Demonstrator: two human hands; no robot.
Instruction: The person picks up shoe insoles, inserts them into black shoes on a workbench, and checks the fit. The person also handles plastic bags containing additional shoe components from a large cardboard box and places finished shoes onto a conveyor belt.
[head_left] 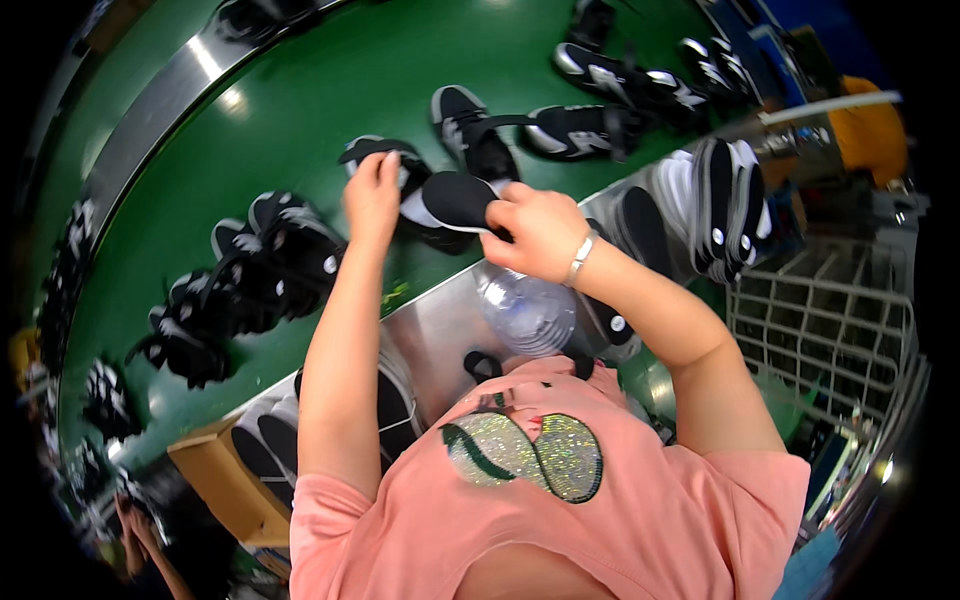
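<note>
My right hand [540,230] is closed round one end of a black insole [458,200] with a pale grey edge. The insole's free end points left, over a black shoe [412,172] with a grey toe on the green belt [300,140]. At the upper part of that shoe, my left hand [372,205] pinches with its fingertips; the exact part gripped is hard to make out. Just beyond stands another black and grey shoe [465,125] with a loose strap. A third shoe [570,133] lies on its side to the right.
Several black shoes [285,245] stand in a row on the left. Stacked insoles [715,200] lie at right on the metal ledge [430,320], near a clear plastic container [528,312]. A wire basket [830,320] is right, a cardboard box [225,480] lower left, near another person's hands [140,530].
</note>
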